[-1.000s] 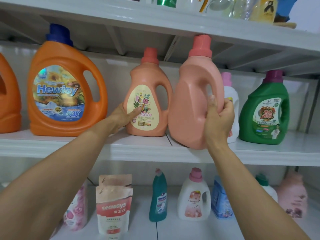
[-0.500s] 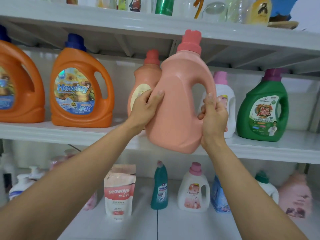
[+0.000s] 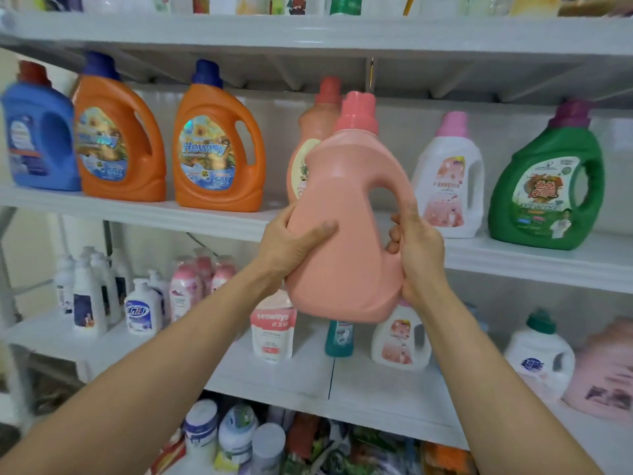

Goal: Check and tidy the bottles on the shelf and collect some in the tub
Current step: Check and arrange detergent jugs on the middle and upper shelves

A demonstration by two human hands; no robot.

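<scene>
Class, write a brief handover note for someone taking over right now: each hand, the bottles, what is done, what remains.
Left hand grips the pink bottle low on its side; right hand grips it at the handle.
The bottle is in the air in front of the middle shelf, plain side facing the camera.
A labelled pink bottle, a white bottle and a green bottle stand on that shelf.
Done: one bottle taken off for checking.
Left: check it, shelve it or put it in the tub (not in view), then do the others.
</scene>
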